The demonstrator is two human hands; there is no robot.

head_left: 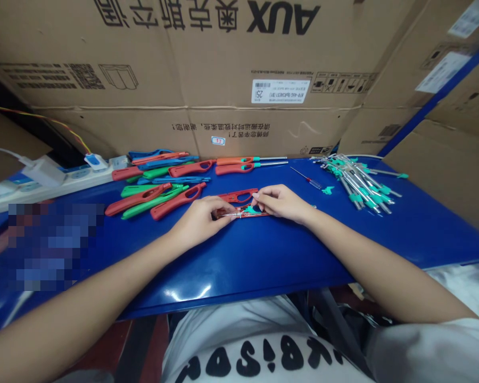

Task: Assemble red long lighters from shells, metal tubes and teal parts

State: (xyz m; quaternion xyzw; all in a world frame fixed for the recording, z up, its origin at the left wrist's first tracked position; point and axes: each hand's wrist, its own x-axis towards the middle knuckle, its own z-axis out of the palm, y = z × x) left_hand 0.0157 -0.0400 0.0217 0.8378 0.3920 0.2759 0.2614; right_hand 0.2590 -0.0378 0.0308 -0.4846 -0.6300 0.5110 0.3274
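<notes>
An opened red stick-lighter housing (266,213) lies near the middle of the table, with a small green trigger (251,210) and a clear part inside it. My left hand (201,221) is closed around its left end, and the fingers partly hide it. From the other side, my right hand (282,203) pinches at the housing beside the trigger; whatever small part is between the fingertips does not show clearly. Just behind the hands is another red housing piece (236,197) with a trigger opening.
Several red, green and blue lighter housings (159,199) lie to the left. Two lighters with metal tubes (273,164) lie behind. A screwdriver (313,182), a loose green trigger (327,190) and piled tubes with green triggers (355,181) are right. A power strip (69,181) and cardboard (207,80) border the table.
</notes>
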